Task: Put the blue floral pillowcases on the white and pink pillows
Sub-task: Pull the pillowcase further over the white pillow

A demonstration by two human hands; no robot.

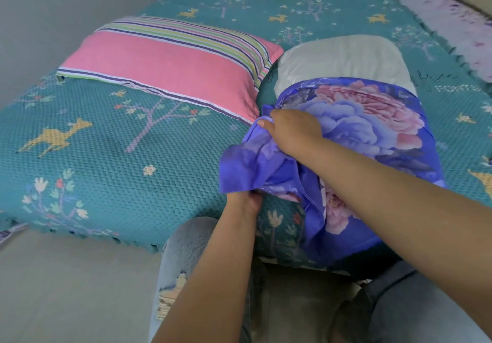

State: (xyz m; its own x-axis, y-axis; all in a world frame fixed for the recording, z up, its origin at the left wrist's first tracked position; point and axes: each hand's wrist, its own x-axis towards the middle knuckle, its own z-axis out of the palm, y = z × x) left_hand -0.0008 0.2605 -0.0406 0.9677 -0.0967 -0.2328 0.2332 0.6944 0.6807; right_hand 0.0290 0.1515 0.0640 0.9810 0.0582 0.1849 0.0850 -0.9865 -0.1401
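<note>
Here both hands (291,129) grip the floral pillowcase (372,135).

Open bedspread (106,143) lies left of the hands; the pink pillow (170,76) seemingly crowds the white pillow (340,60).

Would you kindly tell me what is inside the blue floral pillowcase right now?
The white pillow is partly inside the blue floral pillowcase; its far end sticks out uncovered. How far in it reaches is hidden by the fabric, which both hands grip.
</note>
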